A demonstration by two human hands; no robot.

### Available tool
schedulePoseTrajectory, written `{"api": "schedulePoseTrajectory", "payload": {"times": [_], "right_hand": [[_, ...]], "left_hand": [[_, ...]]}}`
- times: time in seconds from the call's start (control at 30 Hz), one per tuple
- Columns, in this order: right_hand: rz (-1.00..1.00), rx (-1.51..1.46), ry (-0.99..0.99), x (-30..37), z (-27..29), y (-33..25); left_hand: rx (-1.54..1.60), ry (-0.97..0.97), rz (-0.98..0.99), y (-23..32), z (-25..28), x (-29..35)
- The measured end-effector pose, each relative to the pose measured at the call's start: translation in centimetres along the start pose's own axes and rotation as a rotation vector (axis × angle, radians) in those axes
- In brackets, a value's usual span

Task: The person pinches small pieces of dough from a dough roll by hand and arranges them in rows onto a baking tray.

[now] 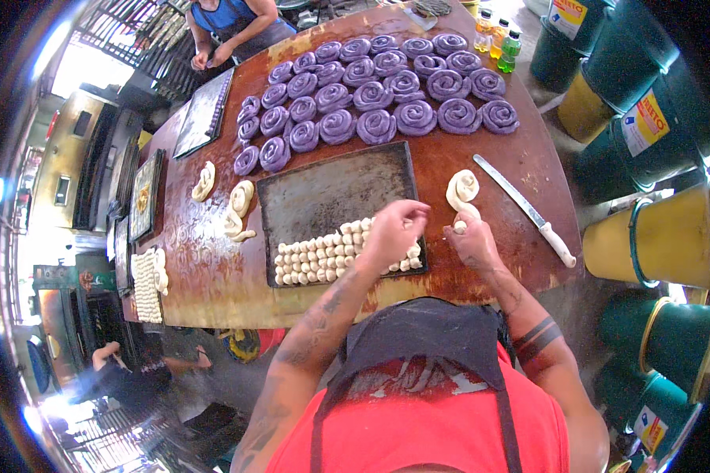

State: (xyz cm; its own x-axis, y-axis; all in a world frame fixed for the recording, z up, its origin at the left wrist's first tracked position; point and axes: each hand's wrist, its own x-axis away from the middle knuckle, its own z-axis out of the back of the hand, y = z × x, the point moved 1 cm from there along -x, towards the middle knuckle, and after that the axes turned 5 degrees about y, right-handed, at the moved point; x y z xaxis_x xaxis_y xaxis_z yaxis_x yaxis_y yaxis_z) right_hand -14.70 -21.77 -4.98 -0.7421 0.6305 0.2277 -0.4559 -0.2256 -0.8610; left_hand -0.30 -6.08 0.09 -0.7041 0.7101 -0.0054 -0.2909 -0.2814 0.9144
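The right hand (475, 238) closes around the tail of a pale dough coil (462, 188), which lies on the wooden surface (497, 280) to the right of a dark tray (335, 189); a rounded end pokes out of the fist. The left hand (400, 229) hangs over the tray's right side, fingers curled; whether it grips anything, I cannot tell. That hand and its forearm block part of the rows of small dough balls (312, 258) along the tray's near edge.

Just right of the coil, a long knife (521, 195) lies slantwise, its white handle toward the near right edge. Purple dough coils (375, 96) crowd the surface beyond the tray, with three drink bottles (498, 40) near the far right corner. Left of the tray sit more pale dough strips (239, 209). Another person (235, 22) stands at the far edge; large tubs (647, 243) line the floor at right.
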Motion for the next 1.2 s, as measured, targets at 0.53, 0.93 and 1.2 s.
{"api": "schedulePoseTrajectory", "payload": {"times": [0.53,0.93,1.2], "right_hand": [[0.398,-0.021,-0.015,1.4,-0.7,-2.4],[0.197,-0.022,-0.231,0.7,0.4,2.3],[0.169,-0.13,-0.019,-0.5,0.8,-0.3]], "left_hand": [[0.063,-0.11,0.279,-2.4,-2.3,1.0],[-0.585,0.399,0.186,-12.5,11.2,2.4],[-0.419,0.332,0.003,-7.7,5.9,1.1]]}}
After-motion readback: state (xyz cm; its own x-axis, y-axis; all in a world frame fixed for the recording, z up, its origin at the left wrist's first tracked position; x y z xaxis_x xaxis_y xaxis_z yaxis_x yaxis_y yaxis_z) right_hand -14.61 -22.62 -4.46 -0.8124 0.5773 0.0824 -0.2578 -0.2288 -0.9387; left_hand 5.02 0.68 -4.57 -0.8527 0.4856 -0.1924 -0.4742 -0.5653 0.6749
